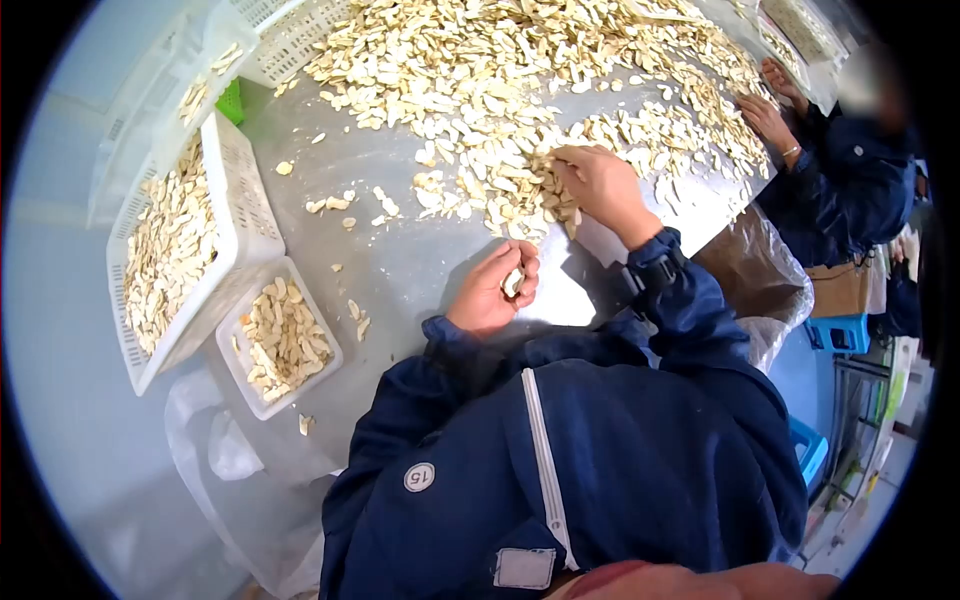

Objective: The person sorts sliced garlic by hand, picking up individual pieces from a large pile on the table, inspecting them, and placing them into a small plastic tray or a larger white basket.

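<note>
Plainly, the left hand is curled closed on one pale slice just above the desk. The right hand digs bent fingers into the pile; whether it grips anything I cannot tell. A tray and a crate sit further left.

Dark navy jacket worn, sleeves gathered at cuffs. White zip run down front. Round white badge marked 15 on chest; white rectangular patch sewn lower. Left hand, right hand left ungloved.
</note>
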A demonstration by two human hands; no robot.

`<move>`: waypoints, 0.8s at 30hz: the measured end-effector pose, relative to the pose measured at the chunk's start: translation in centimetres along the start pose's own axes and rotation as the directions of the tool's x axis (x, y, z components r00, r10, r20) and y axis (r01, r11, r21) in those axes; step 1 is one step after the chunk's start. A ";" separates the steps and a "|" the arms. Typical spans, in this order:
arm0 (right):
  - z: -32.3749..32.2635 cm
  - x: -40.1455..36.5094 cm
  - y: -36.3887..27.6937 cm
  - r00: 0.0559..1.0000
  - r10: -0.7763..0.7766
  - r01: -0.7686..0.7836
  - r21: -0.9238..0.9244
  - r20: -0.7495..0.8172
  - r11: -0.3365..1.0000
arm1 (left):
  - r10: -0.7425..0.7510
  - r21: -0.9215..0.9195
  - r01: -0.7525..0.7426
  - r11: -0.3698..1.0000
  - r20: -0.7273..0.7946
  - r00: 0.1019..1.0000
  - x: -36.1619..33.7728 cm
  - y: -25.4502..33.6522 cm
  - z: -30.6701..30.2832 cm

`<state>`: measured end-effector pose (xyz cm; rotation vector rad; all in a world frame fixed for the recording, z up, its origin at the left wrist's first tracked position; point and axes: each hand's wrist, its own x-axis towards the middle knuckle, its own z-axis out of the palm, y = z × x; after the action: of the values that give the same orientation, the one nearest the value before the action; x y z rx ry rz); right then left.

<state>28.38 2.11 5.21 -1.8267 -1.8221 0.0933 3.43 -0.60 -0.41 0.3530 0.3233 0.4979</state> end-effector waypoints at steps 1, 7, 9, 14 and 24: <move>-0.9 -0.8 0.3 0.996 0.086 -0.086 0.020 0.011 0.996 | 0.001 -0.001 -0.001 1.000 0.009 1.000 0.1 0.0 0.0; -3.2 -3.9 -0.8 0.976 0.211 -0.215 0.163 0.045 0.963 | -0.008 -0.050 0.009 0.999 0.028 1.000 0.3 -0.2 -0.6; -2.6 -4.6 -2.2 0.980 0.178 -0.194 0.259 0.084 0.946 | -0.016 -0.069 0.015 0.998 -0.013 1.000 0.3 -0.2 -0.4; -3.0 -4.6 -3.9 0.962 -0.101 -0.030 0.468 0.252 0.883 | 0.000 0.021 0.003 1.000 -0.125 0.992 0.1 0.3 1.2; -5.3 -4.6 3.4 0.950 0.274 -0.286 0.069 0.149 0.956 | -0.022 0.043 0.024 0.999 -0.052 0.998 -0.5 0.6 0.9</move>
<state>33.35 -3.69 6.69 -2.0467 -1.6056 0.4099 3.17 -0.59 0.76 0.3794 0.3880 0.4781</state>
